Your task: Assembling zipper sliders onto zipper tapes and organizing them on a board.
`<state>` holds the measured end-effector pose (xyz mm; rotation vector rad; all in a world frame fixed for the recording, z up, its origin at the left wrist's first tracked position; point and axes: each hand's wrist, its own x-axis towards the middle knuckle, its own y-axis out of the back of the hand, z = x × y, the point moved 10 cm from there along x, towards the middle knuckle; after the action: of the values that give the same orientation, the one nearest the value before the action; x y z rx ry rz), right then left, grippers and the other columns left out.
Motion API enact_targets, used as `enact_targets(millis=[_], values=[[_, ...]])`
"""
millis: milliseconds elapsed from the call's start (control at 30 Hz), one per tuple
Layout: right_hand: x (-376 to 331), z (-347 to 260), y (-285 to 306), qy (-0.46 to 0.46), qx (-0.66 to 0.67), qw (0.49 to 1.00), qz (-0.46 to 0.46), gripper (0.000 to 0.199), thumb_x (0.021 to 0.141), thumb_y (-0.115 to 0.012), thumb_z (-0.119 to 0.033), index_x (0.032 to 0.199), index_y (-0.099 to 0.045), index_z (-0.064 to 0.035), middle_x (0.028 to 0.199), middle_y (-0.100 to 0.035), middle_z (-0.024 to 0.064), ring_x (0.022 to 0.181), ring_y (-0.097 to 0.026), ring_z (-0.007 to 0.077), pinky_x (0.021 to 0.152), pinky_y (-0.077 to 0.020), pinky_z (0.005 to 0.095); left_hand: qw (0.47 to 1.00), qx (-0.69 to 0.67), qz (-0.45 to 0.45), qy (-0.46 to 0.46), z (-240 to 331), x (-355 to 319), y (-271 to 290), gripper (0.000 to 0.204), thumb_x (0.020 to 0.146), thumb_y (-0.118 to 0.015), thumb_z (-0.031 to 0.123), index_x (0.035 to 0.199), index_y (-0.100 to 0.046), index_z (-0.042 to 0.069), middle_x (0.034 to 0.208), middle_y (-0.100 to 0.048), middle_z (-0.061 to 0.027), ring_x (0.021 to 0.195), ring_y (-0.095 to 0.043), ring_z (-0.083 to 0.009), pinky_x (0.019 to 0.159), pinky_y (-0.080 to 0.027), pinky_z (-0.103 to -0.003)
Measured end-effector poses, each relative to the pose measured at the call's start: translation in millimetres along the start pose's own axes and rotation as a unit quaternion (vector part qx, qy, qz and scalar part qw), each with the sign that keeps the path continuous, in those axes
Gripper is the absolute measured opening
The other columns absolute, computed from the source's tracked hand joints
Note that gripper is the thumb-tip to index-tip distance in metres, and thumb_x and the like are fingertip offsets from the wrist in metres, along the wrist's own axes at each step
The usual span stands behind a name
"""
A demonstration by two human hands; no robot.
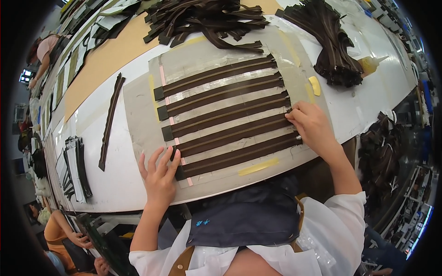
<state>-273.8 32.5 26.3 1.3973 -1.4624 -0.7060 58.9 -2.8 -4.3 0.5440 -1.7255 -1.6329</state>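
Observation:
Several dark brown zippers [225, 115] lie side by side in parallel rows on a grey board [138, 110] on the white table [115, 179]. My left hand [159, 177] rests flat with fingers spread on the left end of the lowest rows, next to a pink strip [176, 138]. My right hand [312, 126] presses its fingertips on the right ends of the lower zippers, by a small metal slider [298, 137]. Neither hand lifts anything.
A heap of loose brown zippers [207, 18] lies at the back, another bundle [334, 41] at the back right beside a yellow squeeze bottle [370, 63]. One single zipper [110, 122] lies left of the board. Other people [60, 234] sit at the left.

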Motion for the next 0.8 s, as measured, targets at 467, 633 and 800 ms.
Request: enact_targets(millis=[467, 633, 800], values=[[-4, 8, -6, -0.026, -0.012, 1.000, -0.006, 0.011, 0.085, -0.070, -0.004, 0.090, -0.061, -0.0016, 0.091, -0.059, 0.0111, 0.081, -0.057, 0.0328, 0.072, -0.0451, 0.0400, 1.000, -0.007, -0.006, 0.007, -2, -1, -3, 0.053, 0.082, -0.056, -0.007, 0.130, -0.066, 0.014, 0.135, -0.060, -0.0021, 0.128, -0.053, -0.0264, 0.120, -0.019, -0.054], [-7, 19, -2, -0.062, 0.027, 0.998, 0.007, 0.017, 0.083, -0.072, -0.005, 0.098, -0.064, -0.0031, 0.094, -0.059, 0.0109, 0.086, -0.058, 0.0315, 0.076, -0.0459, 0.0381, 1.000, -0.004, 0.001, 0.010, -3, -1, -3, 0.051, 0.082, -0.057, -0.005, 0.128, -0.067, 0.016, 0.134, -0.061, -0.0014, 0.126, -0.055, -0.0255, 0.119, -0.020, -0.054], [-9, 24, -4, -0.075, 0.050, 0.996, 0.008, 0.022, 0.084, -0.073, -0.006, 0.103, -0.062, -0.0040, 0.094, -0.059, 0.0099, 0.088, -0.058, 0.0294, 0.079, -0.0455, 0.0378, 1.000, -0.013, -0.004, 0.013, -2, 0, -3, 0.052, 0.082, -0.056, -0.006, 0.128, -0.067, 0.015, 0.134, -0.061, -0.0017, 0.126, -0.054, -0.0256, 0.119, -0.019, -0.054]])
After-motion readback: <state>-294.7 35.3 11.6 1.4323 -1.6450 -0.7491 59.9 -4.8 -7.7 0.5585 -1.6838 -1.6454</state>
